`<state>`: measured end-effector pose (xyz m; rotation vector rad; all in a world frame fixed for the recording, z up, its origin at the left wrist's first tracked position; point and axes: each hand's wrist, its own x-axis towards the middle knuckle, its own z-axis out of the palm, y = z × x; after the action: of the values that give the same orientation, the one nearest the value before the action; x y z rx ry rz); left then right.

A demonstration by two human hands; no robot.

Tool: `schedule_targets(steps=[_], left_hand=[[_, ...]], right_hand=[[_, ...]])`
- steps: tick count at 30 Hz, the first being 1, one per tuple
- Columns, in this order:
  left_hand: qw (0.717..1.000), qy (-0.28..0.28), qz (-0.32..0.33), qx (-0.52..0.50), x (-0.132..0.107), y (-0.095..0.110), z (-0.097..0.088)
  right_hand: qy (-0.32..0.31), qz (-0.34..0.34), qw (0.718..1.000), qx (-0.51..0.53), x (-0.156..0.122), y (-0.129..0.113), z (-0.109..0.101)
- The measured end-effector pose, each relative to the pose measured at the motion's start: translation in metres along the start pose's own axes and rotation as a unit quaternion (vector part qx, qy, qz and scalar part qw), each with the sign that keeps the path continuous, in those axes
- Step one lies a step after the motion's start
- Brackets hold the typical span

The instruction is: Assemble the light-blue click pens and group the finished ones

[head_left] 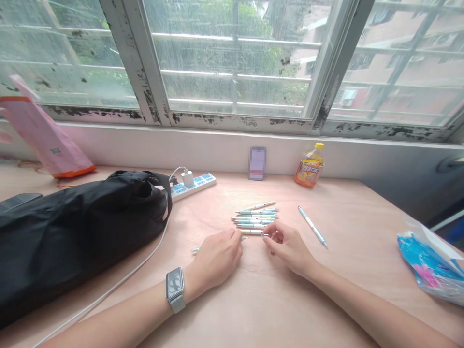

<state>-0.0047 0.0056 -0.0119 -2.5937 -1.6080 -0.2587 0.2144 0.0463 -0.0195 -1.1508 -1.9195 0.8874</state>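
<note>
My left hand (218,255), fingers together and curled, covers most of a light green pen (195,250); only the pen's two ends show. Its fingertips also meet the left end of a cream pen (251,232). At that pen's other end, my right hand (288,245) pinches it between thumb and fingers. Just beyond lies a row of pens (255,217), several in pale blue, cream and white, roughly parallel. One blue and white pen (312,226) lies apart at a slant, right of my right hand.
A black bag (83,232) fills the left side, with a power strip (195,186) and white cable (139,268) beside it. Against the wall stand a phone (257,163) and a drink bottle (310,166). A tissue pack (429,263) lies right; a pink bag (50,135) stands back left.
</note>
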Motion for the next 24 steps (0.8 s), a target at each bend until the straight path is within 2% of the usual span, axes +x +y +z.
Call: schedule_targets(steps=[6, 11, 15, 17, 21, 24], left_hand=[[0.999, 0.016, -0.011, -0.038, -0.001, 0.002, -0.002], [0.995, 0.034, 0.069, -0.065, -0.002, 0.000, 0.003], [0.993, 0.027, 0.102, -0.044, -0.003, -0.003, 0.005], [0.994, 0.030, 0.102, -0.036, -0.003, -0.003, 0.005], [0.994, 0.050, 0.084, -0.039, -0.002, -0.004, 0.006], [0.994, 0.057, 0.079, -0.041, -0.002, -0.005, 0.006]], right_hand=[[-0.044, -0.018, 0.999, 0.013, -0.002, -0.003, 0.001], [-0.070, 0.002, 0.995, 0.077, -0.006, -0.010, 0.004], [-0.096, 0.002, 0.990, 0.107, -0.008, -0.014, 0.006], [-0.080, 0.024, 0.987, 0.135, -0.006, -0.012, 0.005], [0.018, 0.069, 0.982, 0.177, 0.004, -0.003, -0.001], [0.053, 0.077, 0.979, 0.182, 0.008, 0.002, -0.004]])
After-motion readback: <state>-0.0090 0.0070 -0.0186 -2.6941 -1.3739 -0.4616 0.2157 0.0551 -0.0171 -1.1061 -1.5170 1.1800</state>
